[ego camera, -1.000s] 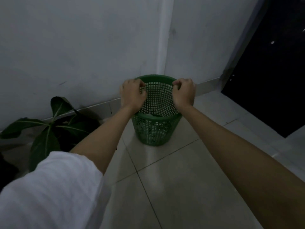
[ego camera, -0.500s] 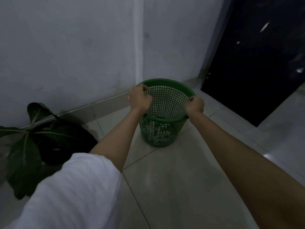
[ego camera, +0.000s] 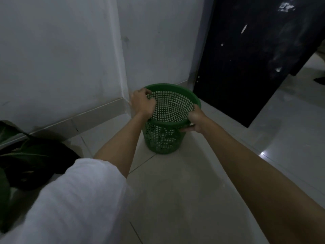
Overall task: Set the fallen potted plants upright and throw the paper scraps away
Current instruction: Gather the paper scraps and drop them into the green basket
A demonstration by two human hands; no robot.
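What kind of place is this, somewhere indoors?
Most likely an indoor corner of a home or hallway: pale floor tiles, a white wall with a skirting strip, a dark door, and a green bin beside a potted plant.

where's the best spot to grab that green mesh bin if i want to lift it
Grip the solid rim band of the bin, coming down from above at two opposite sides, as the left hand and right hand do now. The bin stands upright with its mouth open upward, and the rim looks thicker than the perforated wall, so fingers can likely hook over it without flexing the mesh.
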